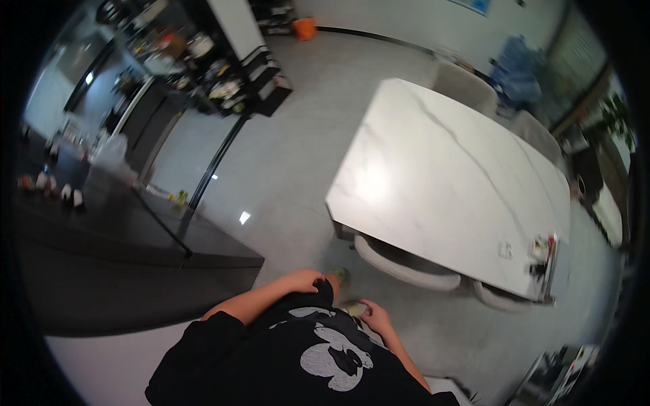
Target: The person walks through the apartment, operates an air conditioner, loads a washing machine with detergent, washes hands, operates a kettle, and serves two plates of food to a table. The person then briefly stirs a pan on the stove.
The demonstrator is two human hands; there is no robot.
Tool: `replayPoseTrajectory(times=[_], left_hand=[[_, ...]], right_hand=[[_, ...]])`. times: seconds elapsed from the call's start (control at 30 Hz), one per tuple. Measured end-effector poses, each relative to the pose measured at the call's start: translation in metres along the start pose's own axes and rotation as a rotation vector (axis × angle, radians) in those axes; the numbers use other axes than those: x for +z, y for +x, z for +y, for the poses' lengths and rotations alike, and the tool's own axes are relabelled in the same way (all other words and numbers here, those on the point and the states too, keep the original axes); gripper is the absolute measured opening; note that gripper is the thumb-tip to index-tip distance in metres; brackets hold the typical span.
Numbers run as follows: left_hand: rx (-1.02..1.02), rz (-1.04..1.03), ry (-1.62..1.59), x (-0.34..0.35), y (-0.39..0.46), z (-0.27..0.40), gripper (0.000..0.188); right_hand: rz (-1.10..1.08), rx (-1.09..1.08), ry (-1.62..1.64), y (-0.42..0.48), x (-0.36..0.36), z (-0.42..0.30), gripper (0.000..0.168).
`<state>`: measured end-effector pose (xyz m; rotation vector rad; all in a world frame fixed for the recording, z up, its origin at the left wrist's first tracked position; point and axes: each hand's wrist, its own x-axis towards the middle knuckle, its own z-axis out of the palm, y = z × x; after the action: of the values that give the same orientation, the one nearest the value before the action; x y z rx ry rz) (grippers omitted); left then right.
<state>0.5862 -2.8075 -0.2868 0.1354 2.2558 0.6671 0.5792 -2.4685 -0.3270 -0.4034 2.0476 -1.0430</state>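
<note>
My left hand [306, 280] hangs at the front of my body, against dark cloth near my thigh; its fingers are partly curled and their tips are hidden. Lower and to the right, my right hand [375, 314] is beside my other thigh with bent fingers; whether anything small is in it cannot be made out. I wear a black T-shirt [244, 365] with a grey-white print. Ahead and to the right stands a white marble-patterned table [436, 172], apart from both hands.
A dark cabinet [127, 274] stands close on my left. Pale chairs, one at the near edge [406, 271], surround the table. A cluttered shelf [203, 66] is at the upper left, an orange bin [305, 29] by the far wall, and blue water bottles [515, 76] at the upper right.
</note>
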Motion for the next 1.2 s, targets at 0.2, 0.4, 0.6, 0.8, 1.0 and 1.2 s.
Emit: replayPoseTrajectory(times=[0.2,0.4,0.6,0.8,1.0,1.2], left_hand=[[-0.043,-0.039,-0.006,-0.009,-0.043,-0.131,0.041],[-0.149,-0.084,-0.069,-0.08,-0.03,-0.308,0.04],[-0.331,0.178,-0.339,-0.171,-0.061,-0.468,0.053],[-0.433,0.328,-0.62,-0.167,-0.08,-0.629,0.044],[-0.741,0.098,-1.056,-0.156,-0.13,-0.699,0.026],[-0.828,0.556,-1.411,-0.259,-0.135,-0.787,0.038]], right_hand=[[-0.172,-0.293,-0.173,0.154,0.034,-0.136,0.072],[-0.369,-0.141,-0.309,0.331,0.077,-0.244,0.055],[-0.363,-0.039,-0.488,0.454,0.076,-0.367,0.055],[-0.499,0.192,-0.857,0.603,0.09,-0.463,0.065],[-0.629,-0.275,-1.117,0.845,0.154,-0.615,0.061],[-0.667,-0.578,-1.123,1.047,0.265,-0.864,0.055]])
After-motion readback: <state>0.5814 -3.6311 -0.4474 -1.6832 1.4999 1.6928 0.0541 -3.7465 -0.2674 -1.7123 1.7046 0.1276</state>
